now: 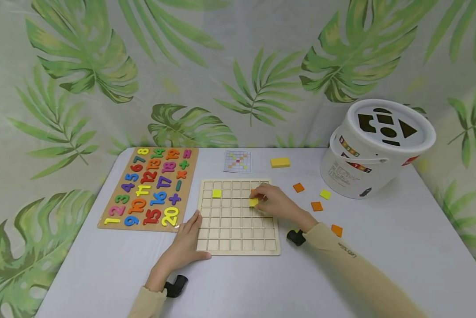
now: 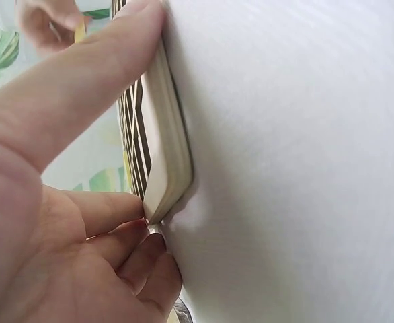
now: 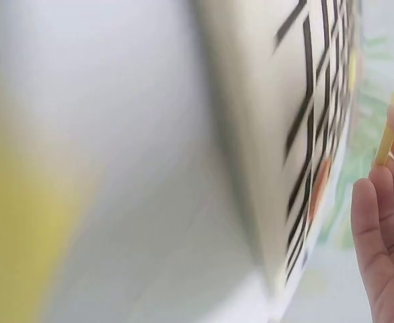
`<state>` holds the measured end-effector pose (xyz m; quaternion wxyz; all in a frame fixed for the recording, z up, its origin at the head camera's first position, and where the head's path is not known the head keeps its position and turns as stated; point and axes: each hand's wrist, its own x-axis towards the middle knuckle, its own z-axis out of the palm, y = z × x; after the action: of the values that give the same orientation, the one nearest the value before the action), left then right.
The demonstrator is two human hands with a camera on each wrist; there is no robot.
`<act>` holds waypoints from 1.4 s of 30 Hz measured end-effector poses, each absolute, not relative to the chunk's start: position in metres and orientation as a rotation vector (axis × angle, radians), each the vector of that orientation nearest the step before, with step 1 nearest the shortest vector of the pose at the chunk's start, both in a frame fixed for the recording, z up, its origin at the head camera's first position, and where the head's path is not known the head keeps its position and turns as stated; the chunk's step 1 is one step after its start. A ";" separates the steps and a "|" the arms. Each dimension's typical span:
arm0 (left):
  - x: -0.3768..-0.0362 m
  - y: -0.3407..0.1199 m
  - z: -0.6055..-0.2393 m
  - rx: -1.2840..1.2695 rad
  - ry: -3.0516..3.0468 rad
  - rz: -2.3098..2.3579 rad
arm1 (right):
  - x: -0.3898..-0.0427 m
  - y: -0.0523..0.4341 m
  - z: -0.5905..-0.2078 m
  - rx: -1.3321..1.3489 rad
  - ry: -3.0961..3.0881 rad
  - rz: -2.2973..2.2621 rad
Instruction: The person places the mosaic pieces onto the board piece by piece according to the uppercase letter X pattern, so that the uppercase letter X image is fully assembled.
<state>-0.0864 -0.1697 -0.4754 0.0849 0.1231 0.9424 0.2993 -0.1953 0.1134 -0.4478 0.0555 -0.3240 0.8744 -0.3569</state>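
Head view: right hand point(image 1: 279, 204) pinches square yellow tile point(image 1: 253, 202) above wooden grid board point(image 1: 238, 234).

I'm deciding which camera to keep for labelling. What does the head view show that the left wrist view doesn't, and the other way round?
Only the head view shows the number puzzle, the white bucket, the loose tiles on the table, the pattern card and the yellow tile already in the grid.

Only the left wrist view shows the grid board's rounded corner edge close up against the left hand's fingers.

Both show the left hand at the grid board, and the right hand holding a yellow tile.
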 end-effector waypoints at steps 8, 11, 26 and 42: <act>-0.087 -0.170 -0.474 0.357 2.804 0.902 | -0.205 0.054 -0.452 -1.023 2.636 -0.921; -0.087 -0.170 -0.474 0.363 2.806 0.901 | -0.208 0.041 -0.453 -1.022 2.652 -0.850; -0.086 -0.170 -0.476 0.371 2.810 0.893 | -0.214 0.059 -0.451 -0.881 2.616 -0.971; -0.085 -0.169 -0.474 0.365 2.808 0.894 | -0.223 0.219 -0.455 -0.487 2.762 -0.987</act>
<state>-0.0848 -0.1690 -0.4736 0.0861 0.1225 0.9421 0.2999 -0.2228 0.2193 -0.4547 0.0842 -0.1631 0.9257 -0.3308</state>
